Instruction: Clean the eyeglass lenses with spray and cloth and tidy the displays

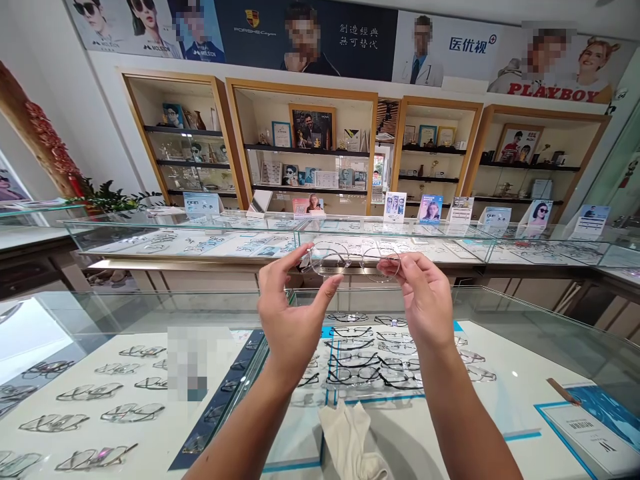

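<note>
A pair of thin-rimmed round eyeglasses (354,259) is held up above the glass display case, lenses side by side. My left hand (295,313) is at the left lens, forefinger near its upper edge and thumb raised below it. On the other side, my right hand (425,293) pinches the frame at the right lens, fingers bent together. Below the hands, a crumpled cream cloth (353,440) lies on the glass top. Rows of eyeglasses (355,360) show through the glass between my forearms.
More eyeglasses (133,412) lie in the case at the left. A blue and white leaflet (583,427) is at the lower right. Across the aisle runs another glass counter (240,260) with small standing cards, backed by wood-framed shelves (305,150). A plant (113,198) stands at the left.
</note>
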Available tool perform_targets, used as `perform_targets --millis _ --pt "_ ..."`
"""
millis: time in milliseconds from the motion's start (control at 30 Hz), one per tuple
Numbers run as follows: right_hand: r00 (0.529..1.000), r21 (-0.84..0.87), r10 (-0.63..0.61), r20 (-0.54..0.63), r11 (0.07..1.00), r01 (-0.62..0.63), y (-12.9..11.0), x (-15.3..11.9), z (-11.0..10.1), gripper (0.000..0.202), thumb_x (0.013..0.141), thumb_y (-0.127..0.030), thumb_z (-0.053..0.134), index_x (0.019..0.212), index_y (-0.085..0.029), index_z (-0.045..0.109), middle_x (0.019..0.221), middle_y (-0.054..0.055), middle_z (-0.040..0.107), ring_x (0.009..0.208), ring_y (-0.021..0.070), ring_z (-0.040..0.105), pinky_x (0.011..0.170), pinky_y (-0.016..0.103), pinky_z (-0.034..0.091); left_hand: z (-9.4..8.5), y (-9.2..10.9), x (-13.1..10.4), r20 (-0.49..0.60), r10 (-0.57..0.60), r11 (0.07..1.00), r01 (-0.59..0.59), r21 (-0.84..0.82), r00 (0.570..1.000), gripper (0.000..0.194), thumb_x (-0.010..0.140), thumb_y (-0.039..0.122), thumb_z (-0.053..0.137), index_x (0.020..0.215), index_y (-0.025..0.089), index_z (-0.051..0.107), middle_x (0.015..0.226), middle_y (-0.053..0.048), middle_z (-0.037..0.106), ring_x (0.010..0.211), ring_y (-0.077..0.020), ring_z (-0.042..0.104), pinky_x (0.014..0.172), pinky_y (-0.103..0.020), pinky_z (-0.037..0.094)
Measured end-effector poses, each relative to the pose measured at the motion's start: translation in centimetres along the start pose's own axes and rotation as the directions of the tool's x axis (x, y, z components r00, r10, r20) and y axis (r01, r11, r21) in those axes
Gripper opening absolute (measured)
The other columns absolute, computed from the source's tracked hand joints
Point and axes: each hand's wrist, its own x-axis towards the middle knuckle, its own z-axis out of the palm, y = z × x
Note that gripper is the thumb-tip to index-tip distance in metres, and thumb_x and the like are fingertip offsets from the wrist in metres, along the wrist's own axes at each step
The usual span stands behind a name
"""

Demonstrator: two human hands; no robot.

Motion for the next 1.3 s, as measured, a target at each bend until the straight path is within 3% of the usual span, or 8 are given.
perform_targets --millis 200,367,467,700,867,967,1100,1300 --pt "0.999 -0.086 0.04 0.036 0.996 -0.037 0.3 0.4 -0.4 0.026 0.095 -0.049 0.072 0.093 -0.024 0.075 0.096 0.004 0.078 0.099 0.0229 0.074 0.1 0.042 0.056 0.4 -0.7 0.3 0.054 -0.071 0.973 0.081 -0.216 0.996 0.057 0.083 0.036 0.09 0.135 0.027 0.066 0.133 -0.01 0.071 0.126 -0.0262 0.07 0.111 -0.044 0.057" --pt "0.991 -0.283 0.093 0.097 0.957 -0.062 0.4 1.2 -1.4 0.02 0.093 -0.044 0.071 0.096 -0.025 0.075 0.105 0.004 0.078 0.107 0.0241 0.069 0.101 0.041 0.052 -0.1 -1.4 1.0 0.157 -0.062 0.983 0.088 -0.164 0.986 0.06 0.084 0.04 0.088 0.138 0.027 0.065 0.136 -0.01 0.071 0.126 -0.0263 0.07 0.108 -0.045 0.06" --pt "0.992 -0.351 0.047 0.121 0.936 -0.002 0.2 1.4 -1.7 0.018 0.093 -0.042 0.072 0.101 -0.027 0.075 0.111 0.004 0.076 0.11 0.0241 0.067 0.103 0.042 0.05 -0.5 -1.8 1.4 0.254 -0.028 0.993 0.056 -0.106 0.967 0.059 0.084 0.042 0.088 0.137 0.027 0.067 0.134 -0.01 0.073 0.124 -0.027 0.071 0.107 -0.046 0.061" --pt "0.931 -0.422 0.037 0.362 0.897 0.129 -0.1 1.3 -1.4 0.014 0.095 -0.039 0.073 0.089 -0.027 0.078 0.117 0.005 0.075 0.118 0.0245 0.066 0.112 0.046 0.046 -0.8 -1.4 1.5 0.417 0.081 0.993 -0.036 -0.114 0.905 0.054 0.087 0.033 0.085 0.137 0.028 0.067 0.131 -0.009 0.074 0.12 -0.0264 0.072 0.105 -0.047 0.061" --pt "0.898 -0.39 0.115 0.426 0.918 0.068 0.1 1.4 -1.7 0.015 0.095 -0.038 0.074 0.087 -0.026 0.078 0.12 0.005 0.076 0.118 0.0234 0.068 0.112 0.046 0.047 -0.7 -1.3 1.4 0.488 0.02 0.973 0.096 -0.212 0.873 0.055 0.086 0.029 0.085 0.138 0.029 0.066 0.133 -0.011 0.072 0.121 -0.0267 0.072 0.098 -0.041 0.064" --pt "0.849 -0.339 0.214 0.484 0.94 -0.043 0.2 1.5 -1.8 0.016 0.096 -0.038 0.073 0.086 -0.025 0.076 0.123 0.005 0.077 0.12 0.0238 0.069 0.11 0.046 0.048 -0.8 -1.6 1.5 0.533 -0.008 0.938 0.192 -0.29 0.846 0.055 0.085 0.027 0.085 0.137 0.028 0.066 0.135 -0.013 0.071 0.122 -0.0271 0.072 0.097 -0.04 0.065" --pt "0.787 -0.248 0.304 0.537 0.949 -0.197 0.4 1.6 -1.9 0.018 0.092 -0.039 0.078 0.084 -0.024 0.075 0.113 0.006 0.079 0.114 0.024 0.071 0.104 0.044 0.051 -1.1 -1.6 1.7 0.609 -0.059 0.884 0.325 -0.336 0.791 0.056 0.084 0.028 0.087 0.136 0.027 0.066 0.137 -0.012 0.069 0.123 -0.0268 0.071 0.102 -0.039 0.063" --pt "0.783 -0.206 0.322 0.532 0.946 -0.249 0.8 1.6 -1.9 0.016 0.088 -0.039 0.083 0.084 -0.025 0.077 0.103 0.004 0.079 0.095 0.0194 0.069 0.088 0.036 0.053 -1.1 -1.2 2.0 0.633 -0.083 0.821 0.413 -0.395 0.769 0.053 0.083 0.028 0.089 0.132 0.027 0.068 0.135 -0.01 0.069 0.119 -0.0241 0.071 0.099 -0.034 0.062"
